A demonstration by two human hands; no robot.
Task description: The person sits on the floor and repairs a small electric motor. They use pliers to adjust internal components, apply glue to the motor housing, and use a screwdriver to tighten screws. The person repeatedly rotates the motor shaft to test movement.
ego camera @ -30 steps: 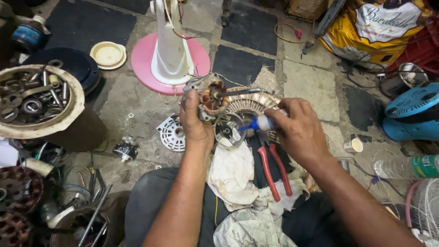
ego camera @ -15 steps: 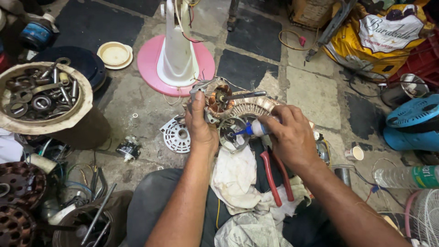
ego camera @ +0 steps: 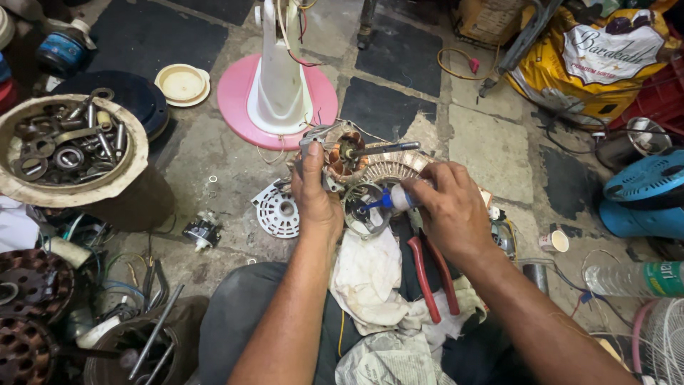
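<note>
Oiling a fan motor held over the floor, head view only.

Head view: left hand (ego camera: 313,196) has its grip clamped on the fan motor (ego camera: 345,160), copper windings up, shaft pointing right, just near the pink fan base (ego camera: 239,107). Right hand (ego camera: 445,207) has its grip closed round a small blue-tipped bottle (ego camera: 390,201), nozzle aimed left at the round motor cover (ego camera: 365,210) under the motor. Red-handled pliers (ego camera: 427,267) lie on the white rag (ego camera: 367,278) nearer. Best: steady the motor, nozzle tip right at the bearing, squeeze lightly, keep oil off windings.

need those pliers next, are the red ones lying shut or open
Nearly shut: the pliers lie on the cloth with both red handles close together; their jaws are hidden under the right hand.
</note>
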